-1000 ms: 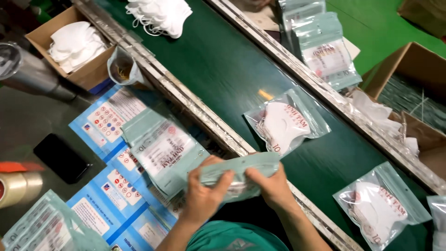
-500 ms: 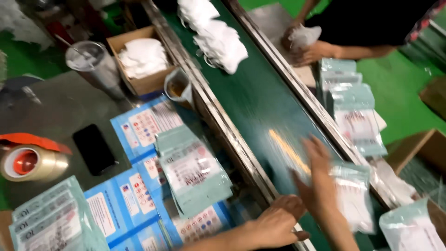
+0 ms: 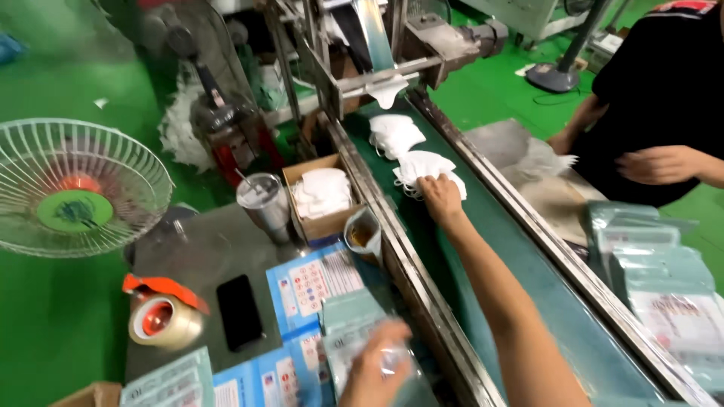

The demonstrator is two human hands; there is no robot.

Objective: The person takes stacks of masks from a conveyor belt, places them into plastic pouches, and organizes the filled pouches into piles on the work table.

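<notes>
R hand [image 3: 441,197] has gone from the bagged pack up the belt [image 3: 520,301] & now lies fingers-down on a white mask pile [image 3: 422,167], grip unclear; L hand [image 3: 377,369] pinches a clear pouch [image 3: 354,332] w/ the next fill.

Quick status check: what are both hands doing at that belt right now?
Right hand reaching up the belt, on a white mask pile. Left hand blurred, on the clear pouch stack. Nothing between them.

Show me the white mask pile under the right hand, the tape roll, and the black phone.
white mask pile [image 3: 415,167], head view, bare top of the pile.
tape roll [image 3: 160,319], head view, its side face.
black phone [image 3: 239,310], head view, screen middle.
</notes>
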